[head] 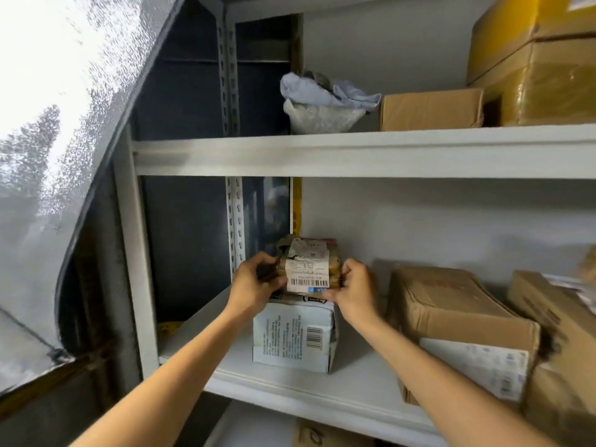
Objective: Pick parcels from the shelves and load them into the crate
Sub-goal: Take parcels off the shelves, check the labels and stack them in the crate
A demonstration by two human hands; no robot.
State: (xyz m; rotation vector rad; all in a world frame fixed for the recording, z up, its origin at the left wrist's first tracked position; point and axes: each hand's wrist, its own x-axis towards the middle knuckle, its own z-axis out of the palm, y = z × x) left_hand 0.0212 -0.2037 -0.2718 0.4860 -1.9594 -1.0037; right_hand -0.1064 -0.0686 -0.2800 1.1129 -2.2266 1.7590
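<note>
Both hands, left (254,282) and right (353,287), fingers curled gripping small brown taped parcel (308,269), barcode label

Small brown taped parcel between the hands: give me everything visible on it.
The small brown tape-wrapped parcel is squat and crumpled on top, with a white barcode label facing the camera. It sits roughly level atop a white printed carton on the pale metal shelf, near its left upright. The left hand and right hand grip its two sides.
</note>
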